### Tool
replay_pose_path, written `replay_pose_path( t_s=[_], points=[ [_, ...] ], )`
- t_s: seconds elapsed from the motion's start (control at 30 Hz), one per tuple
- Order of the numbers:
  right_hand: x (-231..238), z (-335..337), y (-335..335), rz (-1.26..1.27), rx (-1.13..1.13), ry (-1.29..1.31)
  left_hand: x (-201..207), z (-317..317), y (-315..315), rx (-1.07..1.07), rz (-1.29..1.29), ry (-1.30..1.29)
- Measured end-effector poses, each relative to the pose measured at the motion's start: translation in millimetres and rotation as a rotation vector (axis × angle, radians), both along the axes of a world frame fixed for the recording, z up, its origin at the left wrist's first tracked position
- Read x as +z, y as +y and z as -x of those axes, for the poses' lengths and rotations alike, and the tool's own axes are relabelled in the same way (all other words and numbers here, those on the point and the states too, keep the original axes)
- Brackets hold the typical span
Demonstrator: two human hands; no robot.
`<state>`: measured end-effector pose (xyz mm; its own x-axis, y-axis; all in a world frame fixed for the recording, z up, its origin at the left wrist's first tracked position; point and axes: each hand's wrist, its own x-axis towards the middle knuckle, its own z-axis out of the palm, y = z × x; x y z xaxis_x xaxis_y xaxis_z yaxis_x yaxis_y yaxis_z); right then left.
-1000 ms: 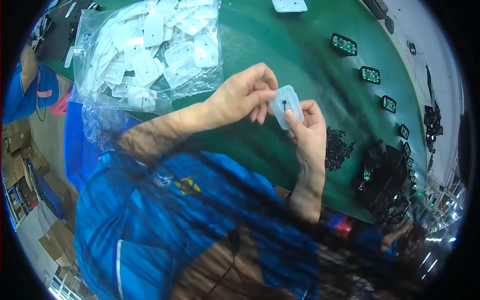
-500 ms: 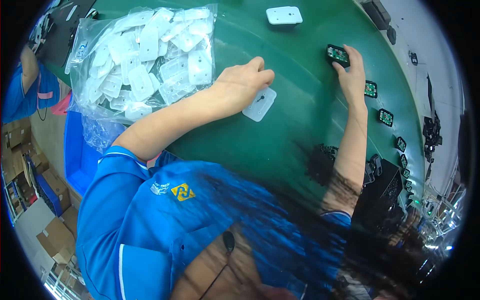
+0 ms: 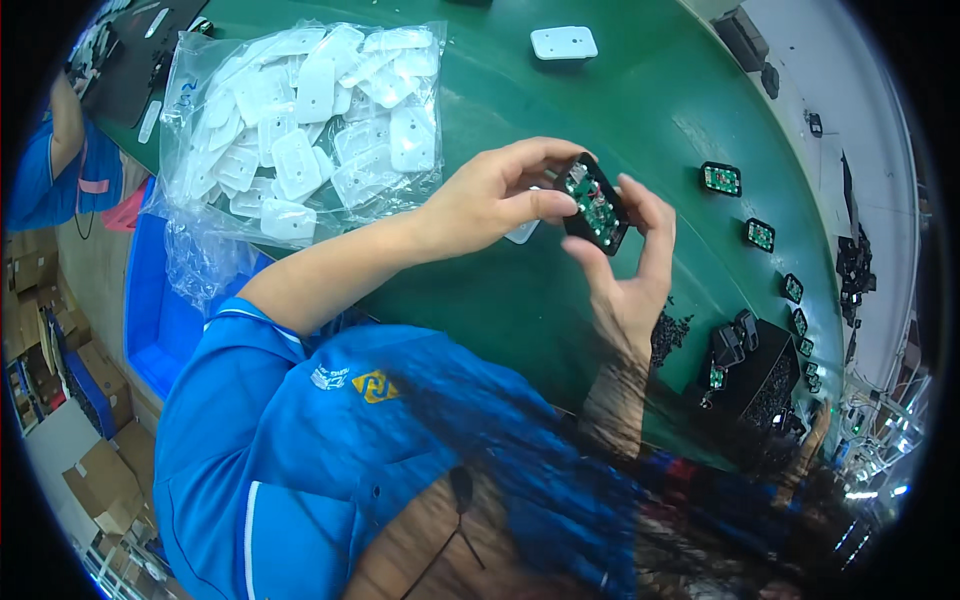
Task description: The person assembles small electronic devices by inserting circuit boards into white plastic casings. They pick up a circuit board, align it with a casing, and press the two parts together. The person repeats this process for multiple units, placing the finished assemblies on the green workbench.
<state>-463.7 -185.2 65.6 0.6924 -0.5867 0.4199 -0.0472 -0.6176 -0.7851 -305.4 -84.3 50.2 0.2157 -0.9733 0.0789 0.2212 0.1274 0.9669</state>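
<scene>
A black plastic housing with a green circuit board [image 3: 597,207] inside is held up tilted over the table, its board side in view. My left hand [image 3: 505,195] is closed on the housing's left edge, thumb in front and fingers behind. Around the opposite side curve the thumb and fingers of my right hand [image 3: 635,265]; whether every fingertip touches it is hard to see. Beneath, partly covered by my left hand and the housing, a white plastic plate [image 3: 522,231] lies on the green table.
A clear bag of white plates [image 3: 297,165] lies at the left. Another white plate [image 3: 563,42] rests on a dark part at the back. Housings with boards [image 3: 721,179] line the right side. Small black pieces [image 3: 668,332] lie near my right arm; a blue bin [image 3: 160,310] stands left.
My right hand has brought the housing from the back right to the middle. My left hand, closed above the white plate before, now grips the housing.
</scene>
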Motion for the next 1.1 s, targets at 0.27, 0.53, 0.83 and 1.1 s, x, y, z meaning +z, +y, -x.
replay_pose_path(
  t_s=[0.27,0.53,0.83,1.1],
  points=[
    [18.1,13.8,24.4,0.121,-0.077,-0.028,10.4,12.2,23.7,-0.142,-0.059,-0.020],
    [15.8,11.3,49.7,0.152,-0.194,-0.152,13.6,20.0,28.8,-0.086,0.015,-0.165],
    [11.2,13.8,47.7,0.381,-0.163,-0.109,11.9,22.5,34.0,-0.063,-0.003,-0.146],
    [18.3,17.2,49.2,0.436,-0.162,0.033,10.0,20.6,32.9,-0.044,0.005,-0.095]
  ],
)
